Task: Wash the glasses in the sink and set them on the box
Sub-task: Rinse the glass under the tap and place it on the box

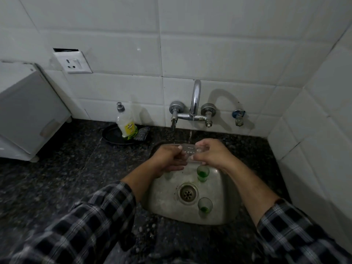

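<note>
A clear glass [189,151] lies sideways between my two hands over the steel sink [163,199], under a thin stream of water from the tap [195,100]. My left hand [168,159] grips one end of it. My right hand [211,152] holds the other end with curled fingers. Two small glasses with green liquid stand upright in the basin: one [203,173] just below my hands, the other [205,206] to the right of the drain [187,193].
A dish soap bottle [126,122] and a dark scrubber [141,133] sit on a black plate [112,137] left of the tap. A white box [28,109] stands on the dark granite counter [76,168] at far left. Tiled walls close in behind and at right.
</note>
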